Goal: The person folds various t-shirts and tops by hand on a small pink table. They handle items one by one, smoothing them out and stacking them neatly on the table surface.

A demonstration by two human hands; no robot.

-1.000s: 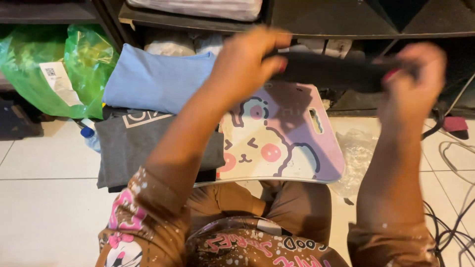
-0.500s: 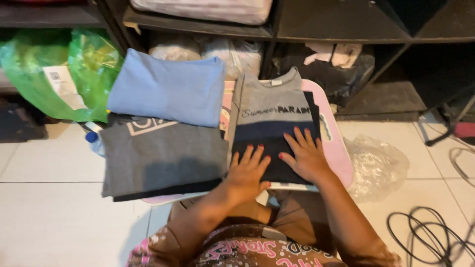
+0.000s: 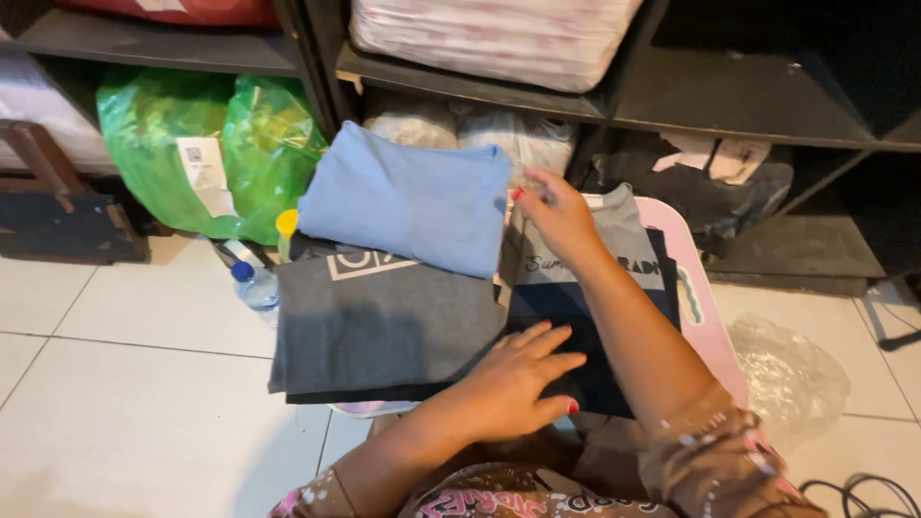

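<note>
Resting flat on the dark lower half of a folded grey and navy shirt (image 3: 614, 288) was the left hand (image 3: 523, 384), fingers spread and pressing on soft cloth. Reached up to the far left corner of that same shirt was the right hand (image 3: 556, 216), fingers closed together on the grey edge, though hard to tell how tight. Kept well apart, one hand low and one hand high. Lay on a pink board (image 3: 705, 297) with round corners and a smooth hard top, that shirt.

Just beside it on the left sat a folded dark grey shirt (image 3: 384, 326), soft and square, with a folded light blue shirt (image 3: 408, 197) partly on top. Behind those stood a shiny green plastic bag (image 3: 206, 153), crinkly and puffy. Near the dark grey shirt lay a clear bottle with a blue cap (image 3: 254, 283). Off to the right lay crumpled clear plastic (image 3: 791, 374) on the white floor tiles (image 3: 144, 403). Above ran dark shelves (image 3: 729, 105), blocking the back.
</note>
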